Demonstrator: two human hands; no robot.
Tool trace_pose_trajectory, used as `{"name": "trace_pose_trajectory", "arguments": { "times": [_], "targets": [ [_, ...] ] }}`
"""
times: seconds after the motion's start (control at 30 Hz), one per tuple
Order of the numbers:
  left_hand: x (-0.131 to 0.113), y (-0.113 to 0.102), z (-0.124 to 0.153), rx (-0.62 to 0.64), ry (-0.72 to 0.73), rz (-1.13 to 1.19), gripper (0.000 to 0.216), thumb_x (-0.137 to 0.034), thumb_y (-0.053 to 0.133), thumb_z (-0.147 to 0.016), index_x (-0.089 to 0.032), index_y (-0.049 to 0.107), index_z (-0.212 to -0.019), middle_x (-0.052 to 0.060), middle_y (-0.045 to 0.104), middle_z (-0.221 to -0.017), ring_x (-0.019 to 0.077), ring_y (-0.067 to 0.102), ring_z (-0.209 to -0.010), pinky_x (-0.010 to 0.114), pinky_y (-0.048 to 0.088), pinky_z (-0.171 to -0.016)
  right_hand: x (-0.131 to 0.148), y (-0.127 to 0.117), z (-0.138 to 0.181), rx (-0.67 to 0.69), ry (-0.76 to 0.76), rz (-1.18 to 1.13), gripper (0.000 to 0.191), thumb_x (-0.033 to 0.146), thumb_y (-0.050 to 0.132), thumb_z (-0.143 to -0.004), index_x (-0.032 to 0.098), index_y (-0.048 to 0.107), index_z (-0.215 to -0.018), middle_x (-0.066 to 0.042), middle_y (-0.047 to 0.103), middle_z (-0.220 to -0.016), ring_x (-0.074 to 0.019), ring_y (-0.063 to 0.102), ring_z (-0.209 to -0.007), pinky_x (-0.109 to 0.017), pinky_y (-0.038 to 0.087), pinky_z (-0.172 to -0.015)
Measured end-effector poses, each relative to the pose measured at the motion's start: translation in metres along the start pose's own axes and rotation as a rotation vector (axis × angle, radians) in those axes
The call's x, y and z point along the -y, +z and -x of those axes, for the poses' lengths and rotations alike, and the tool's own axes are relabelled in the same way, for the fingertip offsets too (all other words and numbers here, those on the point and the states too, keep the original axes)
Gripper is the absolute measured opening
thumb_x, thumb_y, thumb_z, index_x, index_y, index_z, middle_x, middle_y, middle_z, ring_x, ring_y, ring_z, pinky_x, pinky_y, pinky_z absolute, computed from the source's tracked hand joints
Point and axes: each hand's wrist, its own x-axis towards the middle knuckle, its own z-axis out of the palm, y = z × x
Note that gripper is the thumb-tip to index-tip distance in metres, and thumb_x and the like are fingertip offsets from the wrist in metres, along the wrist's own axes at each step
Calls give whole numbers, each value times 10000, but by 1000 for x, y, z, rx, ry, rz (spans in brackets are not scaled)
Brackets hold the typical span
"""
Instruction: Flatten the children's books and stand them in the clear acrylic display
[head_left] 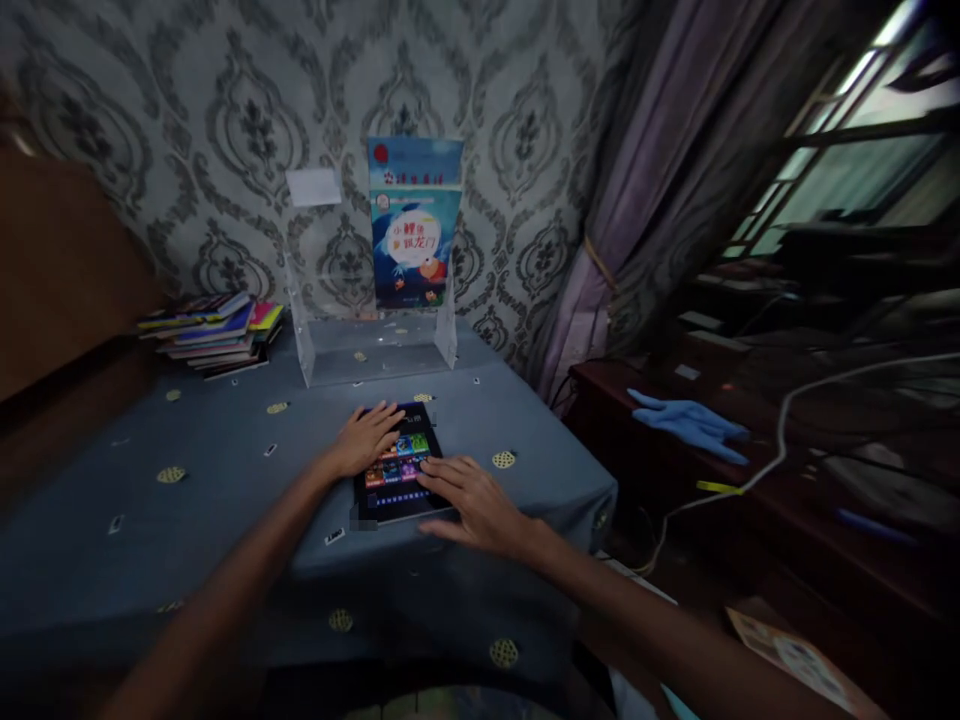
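I list: cloth-covered desk [232,455]; on it, dark book [411,468], my left hand [366,440] and right hand [478,498] laid flat across, fingers extended, gripping nothing; transparent stand [301,345] behind; book stack [217,335]; patterned wallpaper [259,115]; purple curtain [626,170].

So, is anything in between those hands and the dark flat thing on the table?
Nothing visible: over the dark flat thing, the left hand is at upper left, the right hand at lower right; the clear stand sits behind.
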Motion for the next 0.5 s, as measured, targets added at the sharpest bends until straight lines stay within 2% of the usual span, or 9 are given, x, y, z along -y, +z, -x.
{"name": "trace_pose_trajectory", "arguments": {
  "times": [0.1,0.2,0.3,0.4,0.5],
  "targets": [
    [-10,3,11,-2,-2,11,542,-469,259,-1066,-262,350,-1558,65,301,-1637,237,216,-1537,512,170,-1223,5,-2,16,37,-21,-10,618,557,666,-893,162,597,-1363,-183,645,-1343,-297,570,-1281,-481,463,-1040],
    [-20,4,21,2,0,31,540,-480,265,-1066,-271,350,-1557,61,303,-1636,234,219,-1536,513,176,-1224,11,-3,30,93,-37,-21,536,345,639,-940,174,527,-1435,-176,597,-1412,-279,518,-1336,-483,439,-1068],
    [-29,5,29,-3,4,51,543,-495,270,-1064,-285,341,-1560,58,299,-1638,233,217,-1536,520,175,-1226,16,-5,38,138,-4,-39,530,165,595,-931,198,510,-1452,-160,587,-1428,-264,496,-1356,-485,423,-1086],
    [-36,6,35,-11,-6,62,541,-499,275,-1063,-295,339,-1560,54,304,-1636,233,221,-1535,527,172,-1227,19,-11,39,144,33,-92,461,202,624,-941,226,568,-1399,-141,622,-1391,-260,532,-1317,-478,438,-1075],
    [-42,9,41,-12,-4,98,539,-505,291,-1059,-295,360,-1551,52,317,-1631,231,225,-1534,522,166,-1232,20,-19,35,88,12,-207,332,296,650,-951,209,660,-1272,-128,704,-1250,-233,615,-1188,-406,492,-1009]
  ]
}}
